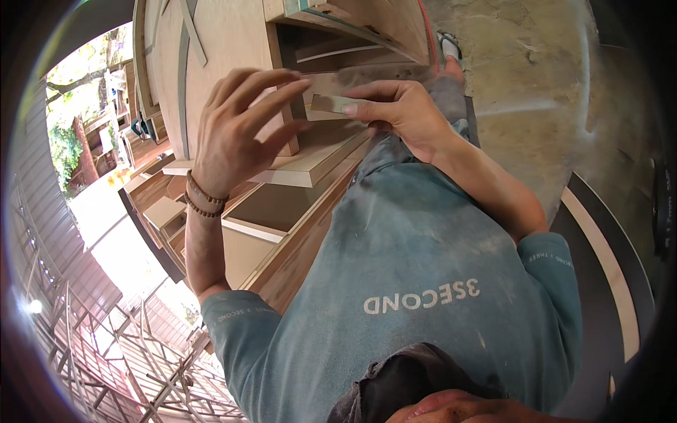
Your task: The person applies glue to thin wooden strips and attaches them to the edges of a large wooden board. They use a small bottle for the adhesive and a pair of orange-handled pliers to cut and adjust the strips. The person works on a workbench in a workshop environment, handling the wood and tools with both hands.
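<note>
A small flat rectangular piece (326, 103), tan and wood-like, is pinched between the thumb and fingers of my right hand (412, 116). Its free end points left, toward my left hand (240, 130). The fingers of that hand are spread and slightly curved, with nothing visible in them. Its fingertips hover just short of the piece, and I see a gap between them. A beaded bracelet (204, 201) circles my left wrist. Both hands are above a pale wooden board (303, 166) with a light edge, which juts out from a wooden cabinet (236, 39).
Thin strips (190, 35) lie on the cabinet's panel. An open compartment (317, 53) is behind my hands. Below the board is a wooden box frame (275, 211) with a dark recess. Dark boards (599, 261) with a pale band stand at my right, on the concrete floor (522, 56).
</note>
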A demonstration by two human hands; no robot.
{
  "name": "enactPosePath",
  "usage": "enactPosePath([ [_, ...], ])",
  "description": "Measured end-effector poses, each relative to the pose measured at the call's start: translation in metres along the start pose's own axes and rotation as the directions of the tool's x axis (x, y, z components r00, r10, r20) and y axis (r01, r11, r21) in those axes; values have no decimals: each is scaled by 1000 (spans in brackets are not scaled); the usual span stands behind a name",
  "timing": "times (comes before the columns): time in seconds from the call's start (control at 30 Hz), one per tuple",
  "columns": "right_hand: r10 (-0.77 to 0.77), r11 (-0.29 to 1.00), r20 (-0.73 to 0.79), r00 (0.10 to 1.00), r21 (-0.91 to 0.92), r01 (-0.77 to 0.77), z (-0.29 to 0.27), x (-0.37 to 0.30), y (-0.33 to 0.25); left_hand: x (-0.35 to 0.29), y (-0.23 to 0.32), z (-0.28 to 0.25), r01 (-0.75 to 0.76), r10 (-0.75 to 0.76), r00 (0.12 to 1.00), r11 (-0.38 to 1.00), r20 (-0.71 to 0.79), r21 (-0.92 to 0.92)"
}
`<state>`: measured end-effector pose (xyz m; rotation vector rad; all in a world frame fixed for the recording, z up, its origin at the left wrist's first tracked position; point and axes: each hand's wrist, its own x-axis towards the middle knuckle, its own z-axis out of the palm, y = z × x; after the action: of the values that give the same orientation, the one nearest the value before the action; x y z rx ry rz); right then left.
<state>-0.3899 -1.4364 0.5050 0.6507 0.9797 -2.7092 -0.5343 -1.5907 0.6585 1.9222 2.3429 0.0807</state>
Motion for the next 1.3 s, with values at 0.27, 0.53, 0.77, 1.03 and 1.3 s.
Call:
enactPosePath([
  [0.27,-188,977,163,968,-71,202,2,-2,-15,24,1,-2,-155,134,969,984,205,90],
  [0.53,-347,871,229,910,-281,403,7,3,-16,25,-4,-8,-186,137,948,971,288,152],
  [0.77,-88,875,382,920,-412,254,6,34,-33,32,-15,-16,-385,276,884,888,378,252],
  [1.03,-49,963,311,949,-238,128,8,43,-18,39,-16,-31,-235,191,922,967,338,95],
  [1.3,41,995,177,983,-99,-24,42,68,29,31,-24,-39,-290,194,773,955,604,64],
])
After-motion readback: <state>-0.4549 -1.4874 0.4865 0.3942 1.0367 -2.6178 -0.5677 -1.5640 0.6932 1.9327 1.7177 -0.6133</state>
